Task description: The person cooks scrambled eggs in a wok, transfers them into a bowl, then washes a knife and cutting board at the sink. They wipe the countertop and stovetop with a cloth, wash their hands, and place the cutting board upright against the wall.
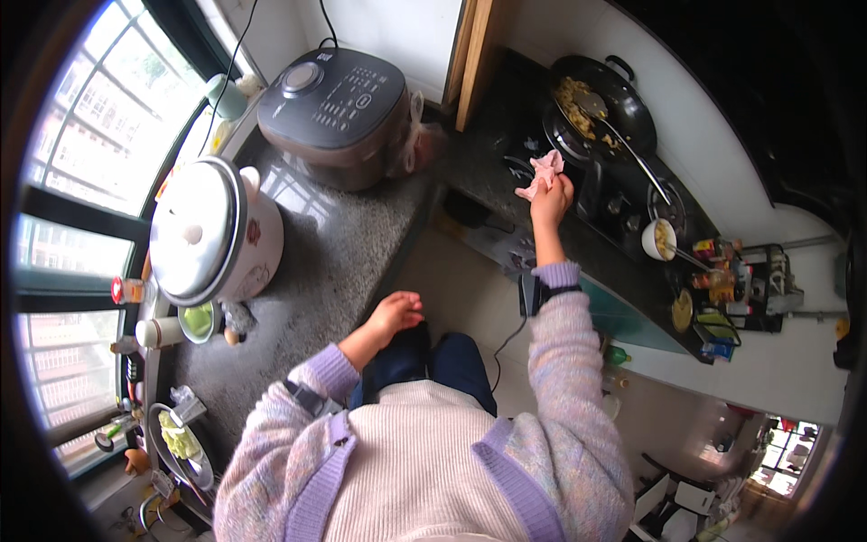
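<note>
My right hand (552, 201) grips a crumpled pink cloth (544, 175) over the edge of the black gas stove, just in front of the wok. The black wok (633, 112) stands tilted on the far burner, with yellowish cooked food (574, 108) and a long-handled metal spatula (630, 149) in it. My left hand (396, 315) holds nothing and hovers beside the granite counter edge, its fingers loosely curled and a little apart. Further along the stove is a white bowl (658, 240) with yellowish food and a spoon in it.
On the left counter stand a multicooker (332, 115) and a large lidded pot (254, 237), with a bowl of green food (198, 320) near the window. A sink (159, 433) holds leafy vegetables. Bottles and a rack (765, 284) line the stove counter's end. A wooden panel (474, 74) juts out beside the stove.
</note>
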Tool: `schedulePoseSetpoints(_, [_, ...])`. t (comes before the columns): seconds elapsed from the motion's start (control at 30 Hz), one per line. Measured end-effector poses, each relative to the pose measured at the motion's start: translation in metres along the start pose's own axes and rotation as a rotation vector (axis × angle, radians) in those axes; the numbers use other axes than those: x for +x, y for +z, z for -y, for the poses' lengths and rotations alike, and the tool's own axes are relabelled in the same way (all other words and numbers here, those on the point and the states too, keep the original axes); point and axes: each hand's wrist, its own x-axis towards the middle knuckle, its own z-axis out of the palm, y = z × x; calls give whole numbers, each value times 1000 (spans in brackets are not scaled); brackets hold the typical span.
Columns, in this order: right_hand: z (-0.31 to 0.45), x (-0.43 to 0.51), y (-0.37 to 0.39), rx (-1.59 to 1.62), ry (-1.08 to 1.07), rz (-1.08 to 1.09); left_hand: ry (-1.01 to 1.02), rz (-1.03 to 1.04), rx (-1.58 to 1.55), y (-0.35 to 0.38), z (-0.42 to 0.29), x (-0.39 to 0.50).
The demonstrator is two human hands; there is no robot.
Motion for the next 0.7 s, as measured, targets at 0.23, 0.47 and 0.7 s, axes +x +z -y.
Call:
schedulePoseSetpoints(0.23, [-3,79,152,-265,-97,127,-128,-199,-208,-18,-4,17])
schedulePoseSetpoints(0.47, [23,142,210,-172,-56,215,77,-238,-426,3,-67,55])
schedulePoseSetpoints(0.7, [43,40,212,-326,276,357,126,-181,-499,8,-84,82])
